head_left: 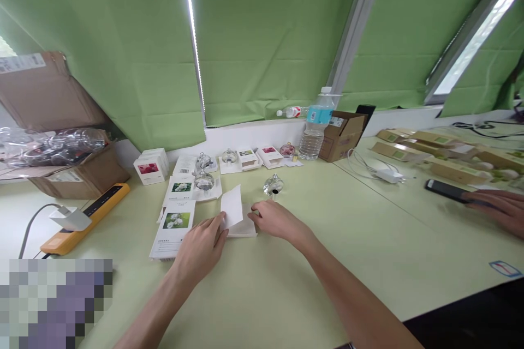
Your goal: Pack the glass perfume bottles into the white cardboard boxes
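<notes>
A small white paper box lies on the table in front of me, one white flap standing up from it. My left hand is closed on the box's left side, fingertips at the foot of the flap. From the right, my right hand pinches the box's edge; its fingertips partly cover that side. Just beyond the right hand sits a round clear glass bottle with a dark spot on its front. Beside my left hand is a white flat box with a white-flower picture.
Behind are a picture box, round glass bottles, and a stack of white boxes. A water bottle stands by a brown carton. Left lies an orange power strip. Another person's hand touches a phone at right.
</notes>
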Action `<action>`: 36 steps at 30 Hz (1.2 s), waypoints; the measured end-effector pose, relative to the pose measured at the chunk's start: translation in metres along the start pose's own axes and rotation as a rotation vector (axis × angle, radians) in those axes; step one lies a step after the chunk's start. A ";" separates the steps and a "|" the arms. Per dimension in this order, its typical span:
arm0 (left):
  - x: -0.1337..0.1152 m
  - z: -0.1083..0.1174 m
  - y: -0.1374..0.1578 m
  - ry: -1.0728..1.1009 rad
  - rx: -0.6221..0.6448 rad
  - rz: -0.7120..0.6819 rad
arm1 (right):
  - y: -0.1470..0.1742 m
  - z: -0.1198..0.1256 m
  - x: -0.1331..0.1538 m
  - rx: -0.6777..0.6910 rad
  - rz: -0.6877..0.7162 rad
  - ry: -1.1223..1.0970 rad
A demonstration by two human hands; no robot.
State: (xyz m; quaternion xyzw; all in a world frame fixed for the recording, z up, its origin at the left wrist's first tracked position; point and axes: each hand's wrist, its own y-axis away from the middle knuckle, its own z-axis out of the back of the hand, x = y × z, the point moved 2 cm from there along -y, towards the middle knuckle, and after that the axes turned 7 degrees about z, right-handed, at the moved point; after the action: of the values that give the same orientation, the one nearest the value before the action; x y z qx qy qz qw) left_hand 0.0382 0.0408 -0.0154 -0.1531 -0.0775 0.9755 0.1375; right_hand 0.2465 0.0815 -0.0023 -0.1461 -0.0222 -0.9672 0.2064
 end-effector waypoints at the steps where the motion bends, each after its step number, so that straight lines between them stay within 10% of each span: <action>1: -0.001 0.000 0.000 0.013 0.000 0.006 | 0.000 0.000 0.000 0.000 0.001 -0.002; 36: -0.003 -0.013 0.001 -0.006 0.008 -0.116 | 0.003 -0.001 0.000 0.115 0.029 -0.120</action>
State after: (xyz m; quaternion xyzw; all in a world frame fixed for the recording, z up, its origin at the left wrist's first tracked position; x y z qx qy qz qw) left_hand 0.0444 0.0404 -0.0271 -0.1447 -0.0829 0.9667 0.1940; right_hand 0.2470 0.0789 -0.0030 -0.1922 -0.0880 -0.9508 0.2267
